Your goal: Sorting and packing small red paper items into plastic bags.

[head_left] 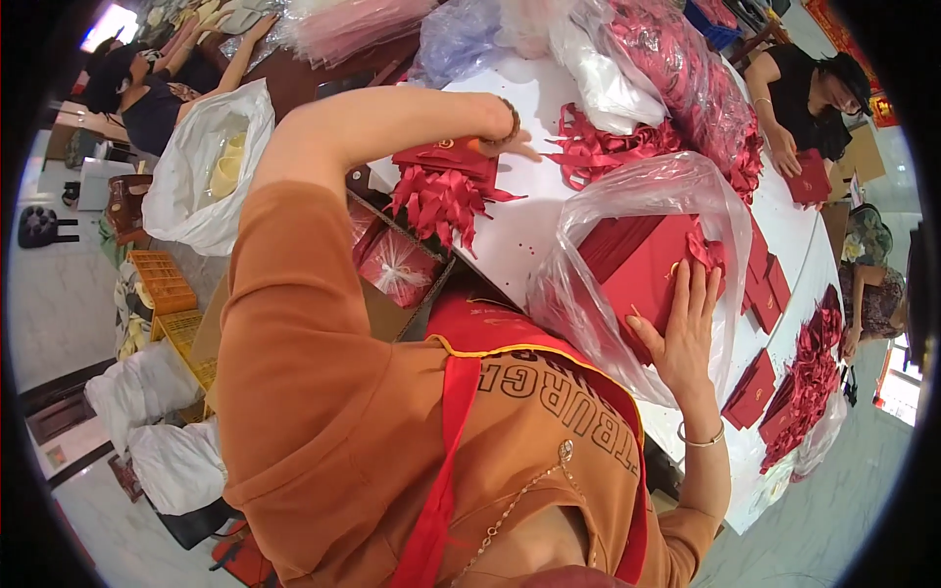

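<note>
My right hand [686,321] lies flat with fingers stretched on a stack of flat red gift bags [637,279], each bag with a small gold mark. Around that stack is a clear plastic bag [578,235], its mouth open. A red ribbon [704,245] sits by my fingertips. Across the table, my left hand [512,145] reaches over another pile of red bags [446,155], fingers apart; my wrist hides part of it. Loose red ribbon handles [441,201] spill off this pile toward me.
The white table [510,230] also bears ribbons [593,147], a plastic sack of red goods [676,59] and more red bags [753,387]. A carton [397,309] stands against its near edge. A co-worker [809,93] handles a red bag at far right; others sit at far left.
</note>
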{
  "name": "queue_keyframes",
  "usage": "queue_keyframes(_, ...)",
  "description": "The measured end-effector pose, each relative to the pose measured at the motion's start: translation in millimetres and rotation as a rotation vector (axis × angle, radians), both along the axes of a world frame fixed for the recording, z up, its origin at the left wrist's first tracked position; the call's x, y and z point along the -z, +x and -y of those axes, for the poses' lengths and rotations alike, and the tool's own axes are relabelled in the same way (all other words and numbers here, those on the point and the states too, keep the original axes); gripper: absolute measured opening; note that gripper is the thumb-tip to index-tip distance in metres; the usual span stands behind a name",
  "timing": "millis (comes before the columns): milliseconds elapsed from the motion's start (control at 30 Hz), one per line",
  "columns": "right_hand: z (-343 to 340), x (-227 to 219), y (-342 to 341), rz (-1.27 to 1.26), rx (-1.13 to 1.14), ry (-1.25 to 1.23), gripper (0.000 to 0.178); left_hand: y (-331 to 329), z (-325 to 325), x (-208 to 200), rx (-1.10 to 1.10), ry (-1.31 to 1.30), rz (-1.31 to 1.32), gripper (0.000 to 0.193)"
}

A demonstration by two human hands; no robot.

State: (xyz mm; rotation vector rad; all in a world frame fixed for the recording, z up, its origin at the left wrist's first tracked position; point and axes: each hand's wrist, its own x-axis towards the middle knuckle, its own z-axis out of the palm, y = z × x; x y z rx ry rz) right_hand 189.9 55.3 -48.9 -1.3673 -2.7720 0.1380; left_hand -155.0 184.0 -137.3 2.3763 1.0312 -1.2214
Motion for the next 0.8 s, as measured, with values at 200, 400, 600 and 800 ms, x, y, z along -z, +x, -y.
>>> queue_keyframes(200, -0.3, -0.8, -0.3, -0.025, 0.004, 0.012, 0.086, -98.8, 16.1, 24.6, -0.706, 0.99, 0.794, 0.052)
queue_keyframes(400, -0.5, 2.3, 1.3, -0.027, 0.022, 0.016, 0.085, -173.0, 80.0, 91.3, -2.198, -0.136, 1.026, 0.044)
queue_keyframes(600, 0.7, 1.4, 0.2, -0.01, -0.012, 0.06, 0.085, -131.4, 88.5, 88.6, -2.144, -0.318, 1.167, 0.033)
queue_keyframes(800, 1.3, 3.2, -2.4, -0.039, -0.016, 0.089, 0.085, -119.4, 84.6, 99.0, -2.187, -0.222, 1.155, 0.029)
